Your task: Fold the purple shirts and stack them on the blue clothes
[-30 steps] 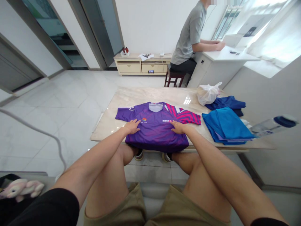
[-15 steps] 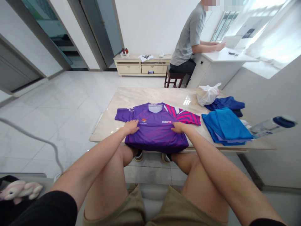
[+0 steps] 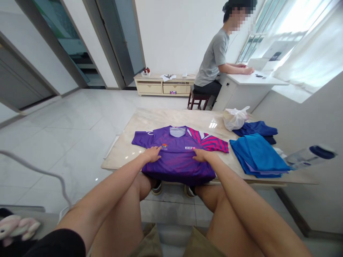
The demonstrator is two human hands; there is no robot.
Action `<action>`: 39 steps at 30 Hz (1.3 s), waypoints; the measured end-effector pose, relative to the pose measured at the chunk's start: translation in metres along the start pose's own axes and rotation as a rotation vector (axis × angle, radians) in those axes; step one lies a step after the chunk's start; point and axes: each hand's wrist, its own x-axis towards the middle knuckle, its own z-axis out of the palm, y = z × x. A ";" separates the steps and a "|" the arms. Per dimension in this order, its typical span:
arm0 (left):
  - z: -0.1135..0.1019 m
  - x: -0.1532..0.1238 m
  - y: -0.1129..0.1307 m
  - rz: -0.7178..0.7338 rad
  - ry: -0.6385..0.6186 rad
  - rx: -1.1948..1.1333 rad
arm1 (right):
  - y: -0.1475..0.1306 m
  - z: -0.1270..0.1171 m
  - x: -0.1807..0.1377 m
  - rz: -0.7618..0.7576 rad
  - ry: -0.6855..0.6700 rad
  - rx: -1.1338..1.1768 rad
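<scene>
A purple short-sleeved jersey [image 3: 178, 166] lies on the marble-topped table, collar away from me and its lower part hanging over the near edge. One sleeve is striped pink and purple. Across the chest runs a straight crease between my two hands. My left hand [image 3: 152, 154] grips the cloth beside the small orange logo, fingers bent onto it. On the other side, my right hand [image 3: 200, 155] holds the cloth just below the white chest label. The fingertips are partly lost against the fabric.
Right of the jersey lie folded blue clothes [image 3: 258, 153], darker blue garments [image 3: 255, 128], a white plastic bag [image 3: 235, 117] and a clear bottle [image 3: 308, 157]. The marble-topped table [image 3: 120, 157] stands before my knees. Beyond it, a person [image 3: 214, 53] sits at a white counter [image 3: 241, 89].
My view has tilted up a little, so the scene sits lower. Both hands stay on the jersey, the right one slightly closer to the label. The seated person's hands have shifted slightly.
</scene>
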 end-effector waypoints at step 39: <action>-0.015 0.258 -0.108 0.391 0.593 -0.318 | 0.105 -0.052 0.225 -0.357 0.725 0.036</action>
